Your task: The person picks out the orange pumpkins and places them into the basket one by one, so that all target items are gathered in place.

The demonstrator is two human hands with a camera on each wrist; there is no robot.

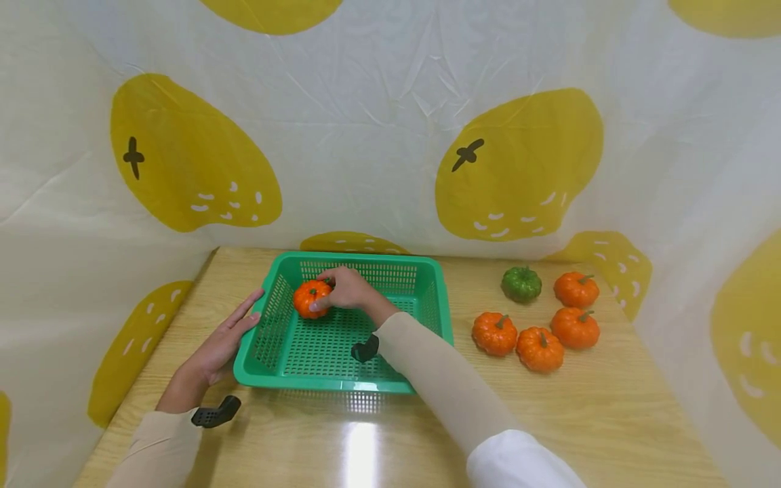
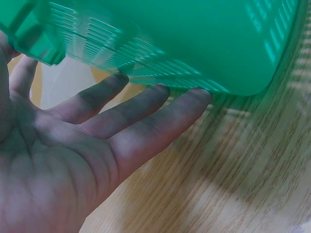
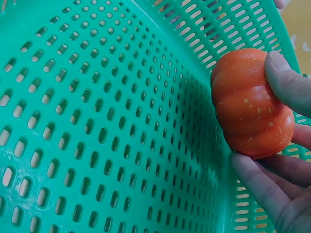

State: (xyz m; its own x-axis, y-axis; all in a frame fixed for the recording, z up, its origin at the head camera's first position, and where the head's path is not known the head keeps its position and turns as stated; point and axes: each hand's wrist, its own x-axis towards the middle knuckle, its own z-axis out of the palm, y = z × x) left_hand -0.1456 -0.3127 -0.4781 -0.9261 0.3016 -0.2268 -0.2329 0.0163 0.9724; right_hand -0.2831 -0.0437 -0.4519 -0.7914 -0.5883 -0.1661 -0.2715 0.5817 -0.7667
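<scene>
A small orange pumpkin (image 1: 312, 299) with a green stem is inside the green plastic basket (image 1: 342, 385), near its left wall. My right hand (image 1: 349, 288) grips it; in the right wrist view the thumb and fingers pinch the pumpkin (image 3: 250, 104) from opposite sides, close to the basket's slotted floor (image 3: 97, 121). My left hand (image 1: 222, 342) is at the basket's left side. In the left wrist view its fingers (image 2: 160, 116) are extended, with their tips against the outside of the slotted wall (image 2: 146, 53).
Right of the basket on the wooden table (image 1: 427, 440) stand a green pumpkin (image 1: 521, 285) and several orange pumpkins (image 1: 539, 350). A white sheet (image 1: 360, 169) printed with yellow fruit hangs behind the table and at both sides.
</scene>
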